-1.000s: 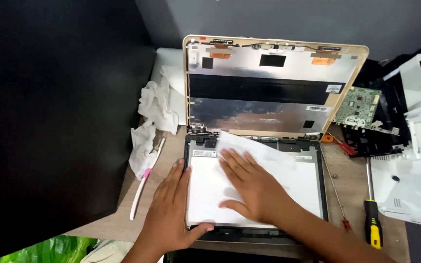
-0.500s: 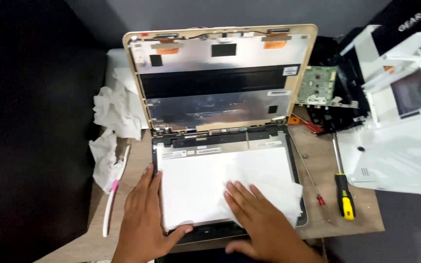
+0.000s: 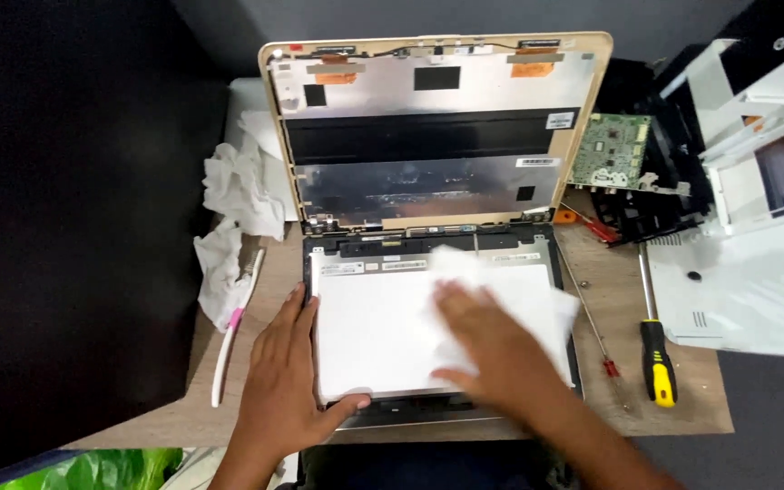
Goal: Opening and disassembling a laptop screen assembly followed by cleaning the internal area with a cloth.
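A laptop lies opened up on the wooden table, its gold lid (image 3: 437, 136) standing with the bare inner shell showing. A white display panel (image 3: 365, 331) rests flat on the base. My left hand (image 3: 288, 381) grips the panel's lower left corner, thumb on the front edge. My right hand (image 3: 492, 349), blurred by motion, presses flat on a white tissue (image 3: 465, 268) spread over the panel's right half.
Crumpled white tissues (image 3: 238, 195) and a white and pink toothbrush (image 3: 229, 345) lie to the left. On the right are a yellow and black screwdriver (image 3: 657, 363), a thin red-tipped screwdriver (image 3: 592, 327), a green circuit board (image 3: 612, 150) and a dismantled white machine (image 3: 755, 227).
My right hand with the tissue slid from the panel's middle down to its lower right, then back up toward the centre right. My left hand stayed on the panel's left corner.
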